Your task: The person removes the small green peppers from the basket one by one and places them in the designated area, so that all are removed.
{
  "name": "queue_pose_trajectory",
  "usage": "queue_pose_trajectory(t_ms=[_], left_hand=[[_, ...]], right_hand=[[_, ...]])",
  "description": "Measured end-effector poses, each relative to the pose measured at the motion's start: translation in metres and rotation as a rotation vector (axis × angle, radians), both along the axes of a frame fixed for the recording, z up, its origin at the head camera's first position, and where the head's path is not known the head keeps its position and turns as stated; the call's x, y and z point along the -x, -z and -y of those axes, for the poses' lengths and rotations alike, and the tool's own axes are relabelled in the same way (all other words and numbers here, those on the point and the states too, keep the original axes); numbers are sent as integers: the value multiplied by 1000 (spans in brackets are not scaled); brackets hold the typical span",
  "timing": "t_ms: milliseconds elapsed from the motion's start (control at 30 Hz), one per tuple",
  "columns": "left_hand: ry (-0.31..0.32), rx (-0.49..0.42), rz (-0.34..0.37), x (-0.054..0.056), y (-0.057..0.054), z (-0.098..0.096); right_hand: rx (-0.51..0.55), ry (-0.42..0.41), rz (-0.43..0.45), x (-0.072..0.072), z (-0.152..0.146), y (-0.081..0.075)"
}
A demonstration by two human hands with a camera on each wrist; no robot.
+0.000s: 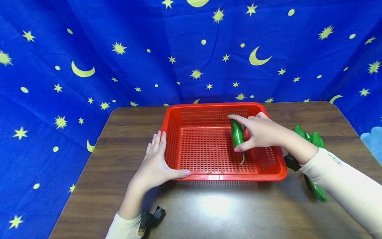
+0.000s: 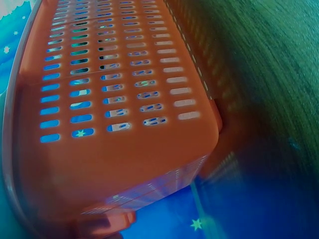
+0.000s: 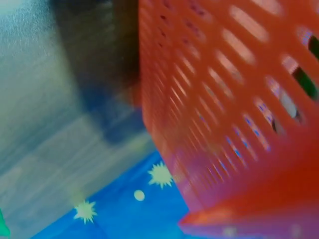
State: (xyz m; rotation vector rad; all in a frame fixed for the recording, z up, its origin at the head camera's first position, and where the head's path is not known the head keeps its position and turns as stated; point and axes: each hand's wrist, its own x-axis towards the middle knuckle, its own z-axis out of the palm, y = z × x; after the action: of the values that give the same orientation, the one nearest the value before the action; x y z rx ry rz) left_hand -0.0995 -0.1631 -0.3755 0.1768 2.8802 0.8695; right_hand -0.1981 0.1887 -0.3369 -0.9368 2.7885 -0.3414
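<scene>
A red perforated plastic basket (image 1: 219, 177) sits on the wooden table. Over its right half, my right hand (image 1: 259, 132) pinches a long green chili pepper (image 1: 237, 133) between thumb and fingers, the thin stem pointing toward me. My left hand (image 1: 155, 162) rests against the basket's left front corner, fingers straight along the outside and thumb on the front rim. The left wrist view is filled by the basket's slotted side wall (image 2: 109, 164). In the right wrist view the basket wall (image 3: 199, 124) blocks most of the scene, and the hand is hidden.
Several more green peppers (image 1: 318, 192) lie on the table (image 1: 131, 132) to the right, partly behind my right forearm. A black strap (image 1: 153, 216) hangs at my left wrist. Blue cloth (image 1: 179, 39) with yellow stars and moons hangs behind the table.
</scene>
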Motion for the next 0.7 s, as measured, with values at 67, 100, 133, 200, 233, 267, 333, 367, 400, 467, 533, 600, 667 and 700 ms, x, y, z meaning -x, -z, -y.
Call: queue_pose_trajectory(t_ms=[67, 100, 133, 200, 233, 267, 333, 367, 400, 467, 533, 600, 667, 700], left_hand=[[-1, -5, 5, -1, 0, 0], [-1, -6, 7, -1, -1, 0], [-1, -5, 8, -1, -1, 0], [1, -4, 8, -1, -2, 0], [2, -3, 8, -1, -2, 0], [4, -2, 8, 0, -2, -1], [4, 1, 7, 0, -2, -1], [5, 2, 6, 0, -1, -1], [4, 2, 6, 0, -1, -1], [5, 3, 4, 0, -1, -1], [4, 1, 5, 0, -1, -1], [4, 0, 5, 0, -1, -1], [5, -2, 7, 0, -1, -1], [4, -1, 8, 0, -1, -1]], right_hand=[[38, 1, -10, -1, -3, -6], [52, 5, -13, -2, -5, -9], [62, 9, -16, -2, -7, -11], [78, 16, -29, -3, -11, -15], [82, 18, -33, -4, -14, -15], [88, 20, -36, -5, -17, -16], [99, 21, -49, -7, -22, -18], [104, 25, -57, -8, -25, -19], [111, 29, -61, -10, -29, -20], [122, 41, -81, -13, -36, -24], [127, 58, -102, -16, -44, -29], [126, 79, -123, -18, -53, -34], [114, 100, -156, -21, -64, -39], [101, 113, -172, -22, -70, -41]])
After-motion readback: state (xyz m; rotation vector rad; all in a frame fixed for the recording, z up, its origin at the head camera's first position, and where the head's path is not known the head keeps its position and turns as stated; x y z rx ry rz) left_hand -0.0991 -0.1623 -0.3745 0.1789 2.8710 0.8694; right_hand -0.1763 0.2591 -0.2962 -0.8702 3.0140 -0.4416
